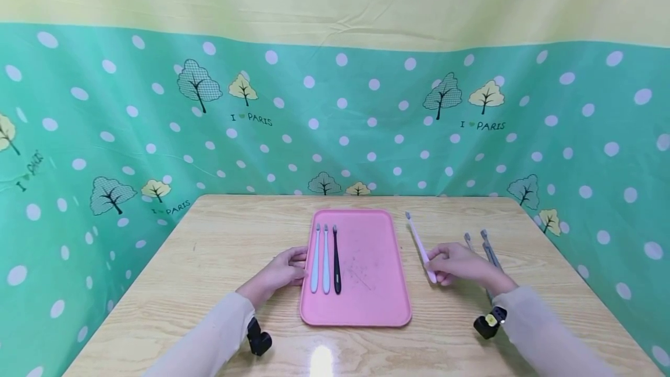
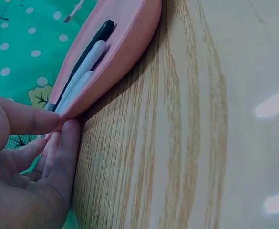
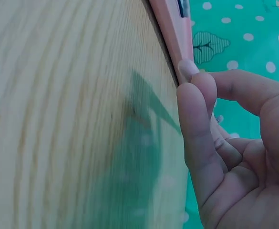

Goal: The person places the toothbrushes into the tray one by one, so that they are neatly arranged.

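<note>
A pink toothbrush (image 1: pixel 417 239) is pinched near its handle end between the thumb and fingers of my right hand (image 1: pixel 462 262). Its bristle head points up and away, just right of the pink tray (image 1: pixel 374 301). In the right wrist view the rounded handle end (image 3: pixel 187 69) pokes out past my fingertips. My left hand (image 1: pixel 285 269) grips the tray's left rim, thumb over the edge and fingers against the outer side (image 2: pixel 68 117). Side by side on the tray's left half lie two pale blue toothbrushes (image 1: pixel 326 263) and a black toothbrush (image 1: pixel 336 260), heads at the far end.
Right of the tray, grey toothbrushes (image 1: pixel 490 252) lie on the wooden table (image 1: pixel 235 220), partly hidden by my right hand and wrist. A green and yellow patterned curtain (image 1: pixel 356 115) hangs behind the table and along both sides.
</note>
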The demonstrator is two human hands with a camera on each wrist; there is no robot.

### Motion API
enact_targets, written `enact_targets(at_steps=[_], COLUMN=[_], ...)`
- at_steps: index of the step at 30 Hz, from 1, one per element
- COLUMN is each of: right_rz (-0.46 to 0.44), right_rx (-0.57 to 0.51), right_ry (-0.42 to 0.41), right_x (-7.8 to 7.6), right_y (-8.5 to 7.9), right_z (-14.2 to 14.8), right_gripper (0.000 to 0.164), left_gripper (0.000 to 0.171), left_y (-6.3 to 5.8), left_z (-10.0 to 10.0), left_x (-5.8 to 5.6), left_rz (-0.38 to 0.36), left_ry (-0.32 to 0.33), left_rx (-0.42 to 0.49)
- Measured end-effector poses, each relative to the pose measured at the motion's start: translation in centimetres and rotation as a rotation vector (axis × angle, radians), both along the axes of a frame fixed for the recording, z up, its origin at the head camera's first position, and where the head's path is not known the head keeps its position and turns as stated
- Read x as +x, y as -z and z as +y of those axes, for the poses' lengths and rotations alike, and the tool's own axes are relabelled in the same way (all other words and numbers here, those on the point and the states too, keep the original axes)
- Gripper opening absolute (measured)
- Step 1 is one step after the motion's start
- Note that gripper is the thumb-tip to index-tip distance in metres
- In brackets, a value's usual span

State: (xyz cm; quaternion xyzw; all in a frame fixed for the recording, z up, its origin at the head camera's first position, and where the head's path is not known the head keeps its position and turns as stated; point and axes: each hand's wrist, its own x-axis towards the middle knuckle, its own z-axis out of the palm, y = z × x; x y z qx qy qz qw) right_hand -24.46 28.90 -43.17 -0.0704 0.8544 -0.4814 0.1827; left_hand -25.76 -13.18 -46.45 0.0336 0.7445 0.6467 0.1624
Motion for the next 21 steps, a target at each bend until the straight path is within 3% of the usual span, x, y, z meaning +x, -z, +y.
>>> enact_targets(at_steps=[12, 21], right_rz=[-0.096, -0.086], right_rx=[-0.162, -0.197], right_ry=[-0.059, -0.108], right_x=[-0.2, -0.1], right_y=[0.4, 0.2], right_z=[-3.2, -5.8], right_gripper=[0.041, 0.041], left_gripper=[0.069, 0.068], left_y=[0.3, 0.3], left_z=[-0.1, 0.0], left_x=[-0.2, -0.2], left_rz=[-0.005, 0.003], left_ry=[-0.005, -0.001], left_rx=[-0.003, -0.008])
